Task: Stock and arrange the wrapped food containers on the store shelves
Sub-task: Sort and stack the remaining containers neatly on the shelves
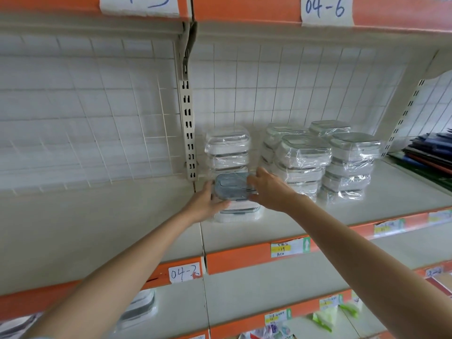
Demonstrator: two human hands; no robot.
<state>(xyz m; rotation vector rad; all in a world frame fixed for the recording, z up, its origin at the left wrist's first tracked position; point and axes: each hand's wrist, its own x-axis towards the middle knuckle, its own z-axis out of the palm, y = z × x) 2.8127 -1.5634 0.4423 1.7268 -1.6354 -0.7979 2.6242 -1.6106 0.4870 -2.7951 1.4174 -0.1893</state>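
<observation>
Two bare hands reach to the middle shelf (269, 231); the left hand (204, 204) curls its fingers round the left end of a wrapped container with a grey-blue lid (232, 189), and the right hand (269, 189) grips its right end, thumb below and fingers over the lid; the container sits on top of a short front stack (238, 212) of about two more wrapped containers near the shelf's left edge; just behind stands a back stack (227, 149) of three; to the right stand four more stacks, two in front (303, 162) and two behind (327, 128), the front ones about four high, the rear ones partly hidden so their count is unclear; every container is clear-wrapped and what is inside cannot be made out; paper labels read "04-6" (326, 8) above and "04-2" (184, 272) below; three price tags (289, 247) show on the shelf's orange edge; on the lower shelf at left lie further wrapped containers (139, 307).
</observation>
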